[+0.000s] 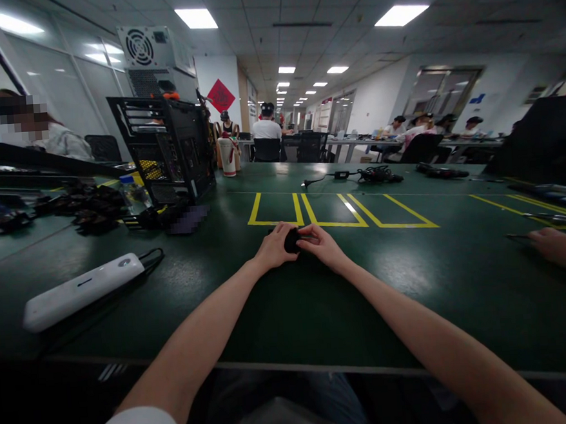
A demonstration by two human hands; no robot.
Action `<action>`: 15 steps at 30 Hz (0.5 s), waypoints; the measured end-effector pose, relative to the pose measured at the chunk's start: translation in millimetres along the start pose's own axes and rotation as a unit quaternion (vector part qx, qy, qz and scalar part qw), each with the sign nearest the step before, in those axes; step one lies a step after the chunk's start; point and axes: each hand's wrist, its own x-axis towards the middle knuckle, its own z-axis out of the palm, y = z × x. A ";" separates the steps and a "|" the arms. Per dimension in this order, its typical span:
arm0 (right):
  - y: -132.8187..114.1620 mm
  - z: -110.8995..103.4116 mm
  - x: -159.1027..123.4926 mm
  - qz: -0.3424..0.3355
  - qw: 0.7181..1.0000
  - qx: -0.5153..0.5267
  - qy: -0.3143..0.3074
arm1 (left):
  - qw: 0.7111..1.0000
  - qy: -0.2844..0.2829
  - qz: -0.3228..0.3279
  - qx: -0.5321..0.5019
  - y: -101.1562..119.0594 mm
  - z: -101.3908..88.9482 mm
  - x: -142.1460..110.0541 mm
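Observation:
Just in front of the yellow tape outlines, my left hand is wrapped round a small round black object. Its exact kind is too small to make out. My right hand meets it from the other side, with thumb and fingertips pinched at its right edge. Both hands are close together, low over the green tabletop. Part of the black object is hidden behind the left fingers.
A white power bank-like device with a cord lies at left. Behind it stand an open black computer case and a paper cup. Coiled black cables lie beyond the yellow tape. Another person's hand is at right.

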 end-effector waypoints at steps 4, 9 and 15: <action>0.3 -1.6 -0.5 0.018 1.000 -0.009 -0.020 | 1.000 -0.001 0.000 -0.003 -1.3 0.6 -0.1; 2.5 -2.4 -1.7 -0.013 0.999 0.017 -0.037 | 1.000 -0.001 -0.001 -0.001 -0.5 -0.3 -0.3; 0.8 1.6 1.1 -0.003 1.000 -0.006 0.005 | 1.000 -0.003 -0.006 -0.002 1.7 -2.0 -0.5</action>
